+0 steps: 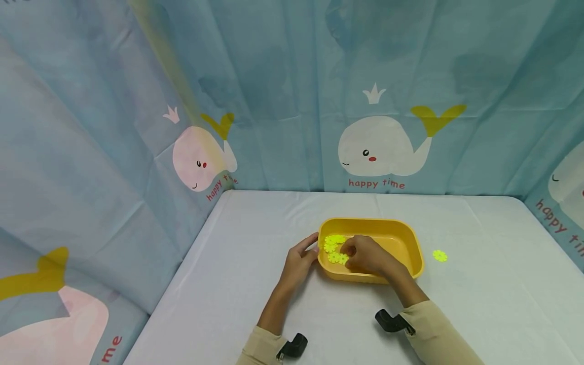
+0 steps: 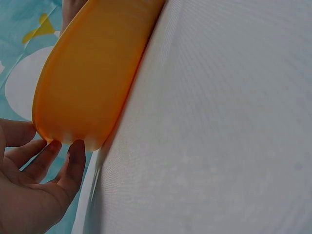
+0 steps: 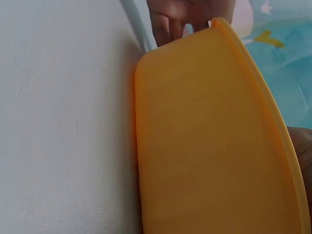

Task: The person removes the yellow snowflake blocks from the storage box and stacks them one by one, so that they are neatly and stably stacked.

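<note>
A yellow rectangular tray (image 1: 401, 248) with rounded corners stands on the white table. Several bright yellow flower-shaped pieces (image 1: 330, 248) lie inside it, towards its left end. My left hand (image 1: 295, 264) is at that end, and in the left wrist view its fingertips (image 2: 54, 145) touch the outside of the wall. Over the tray's near side reaches my right hand (image 1: 367, 255), its fingers bent down among the flower-shaped pieces. Whether a piece is between them is hidden. In the right wrist view the tray wall (image 3: 209, 131) covers most of this hand.
One more flower-shaped piece (image 1: 440, 255) lies on the white tablecloth (image 1: 493, 299), right of the tray. A blue curtain (image 1: 283, 101) printed with whales hangs behind the table and along its left side. A black wrist device (image 1: 294, 345) sits at each sleeve cuff.
</note>
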The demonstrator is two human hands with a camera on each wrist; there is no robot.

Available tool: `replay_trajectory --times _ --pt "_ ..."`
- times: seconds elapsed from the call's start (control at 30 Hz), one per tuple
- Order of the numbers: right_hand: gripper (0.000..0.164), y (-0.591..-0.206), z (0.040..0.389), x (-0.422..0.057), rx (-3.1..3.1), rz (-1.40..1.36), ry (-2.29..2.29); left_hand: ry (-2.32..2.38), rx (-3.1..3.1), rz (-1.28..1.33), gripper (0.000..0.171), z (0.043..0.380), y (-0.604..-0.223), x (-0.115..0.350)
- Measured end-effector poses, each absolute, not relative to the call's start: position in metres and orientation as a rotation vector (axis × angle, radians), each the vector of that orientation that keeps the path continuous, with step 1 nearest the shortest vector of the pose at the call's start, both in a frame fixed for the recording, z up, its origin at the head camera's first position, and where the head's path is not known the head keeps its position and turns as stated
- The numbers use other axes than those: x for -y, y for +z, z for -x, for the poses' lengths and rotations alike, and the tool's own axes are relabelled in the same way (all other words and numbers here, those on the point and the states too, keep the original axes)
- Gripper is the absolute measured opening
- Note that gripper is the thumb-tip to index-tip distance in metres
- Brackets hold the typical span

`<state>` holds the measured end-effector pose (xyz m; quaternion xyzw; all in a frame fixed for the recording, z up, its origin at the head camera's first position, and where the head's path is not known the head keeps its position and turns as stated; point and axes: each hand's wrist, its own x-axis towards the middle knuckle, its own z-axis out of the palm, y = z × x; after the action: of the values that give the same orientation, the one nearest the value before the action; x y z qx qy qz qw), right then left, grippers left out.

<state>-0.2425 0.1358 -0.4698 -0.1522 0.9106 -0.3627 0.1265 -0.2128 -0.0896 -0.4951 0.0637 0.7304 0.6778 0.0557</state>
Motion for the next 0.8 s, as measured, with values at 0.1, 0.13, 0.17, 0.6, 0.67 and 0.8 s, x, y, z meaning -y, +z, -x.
replay_trajectory --times 0.1,0.13,0.17,0.6,0.67,0.8 --pt "0.029 -0.4704 0.2430 -0.1357 -2.649 0.443 -1.054 2.068 -2.208 -0.208 0.047 0.2131 -0.4958 0.0896" --pt "0.028 -0.4705 0.2429 -0.1355 -2.649 0.439 -1.053 2.069 -2.206 -0.209 0.047 0.2132 -0.4960 0.0896" --pt "0.027 -0.4705 0.2429 -0.1354 -2.649 0.437 -1.050 2.069 -2.206 -0.209 0.047 0.2133 -0.4961 0.0897" --pt "0.028 -0.4692 0.2426 -0.1349 -2.637 0.435 -1.035 2.055 -2.224 -0.194 0.047 0.2130 -0.4955 0.0892" --pt "0.026 -0.4688 0.2423 -0.1350 -2.632 0.431 -1.043 2.056 -2.223 -0.191 0.047 0.2129 -0.4950 0.0891" --pt "0.026 -0.4693 0.2410 -0.1357 -2.622 0.437 -1.060 2.050 -2.225 -0.189 0.047 0.2128 -0.4951 0.0892"
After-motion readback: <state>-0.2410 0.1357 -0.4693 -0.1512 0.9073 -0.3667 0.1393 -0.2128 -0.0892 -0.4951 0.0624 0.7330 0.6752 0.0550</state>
